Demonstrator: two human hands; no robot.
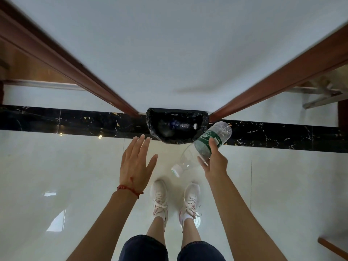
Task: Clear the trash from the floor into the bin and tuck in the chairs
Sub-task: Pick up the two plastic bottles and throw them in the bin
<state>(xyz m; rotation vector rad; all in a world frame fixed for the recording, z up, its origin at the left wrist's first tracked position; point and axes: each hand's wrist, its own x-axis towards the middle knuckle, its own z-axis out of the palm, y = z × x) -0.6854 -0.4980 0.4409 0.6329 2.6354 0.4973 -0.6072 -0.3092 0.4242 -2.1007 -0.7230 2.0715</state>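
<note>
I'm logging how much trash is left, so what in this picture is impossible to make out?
- Bin contents, head view: dark liner shows one bottle; more is unclear.
- Chairs: none clearly seen; frame edges cut off the sides.
- Label on the bottle in right hand: too small to read.
- Left hand: open, empty.

One head-worn wide-angle camera looks steeply down from standing height at the glossy tiled floor [56,176], facing a white wall [169,44]; both forearms and the sneakers [160,196] sit close below the lens
</note>
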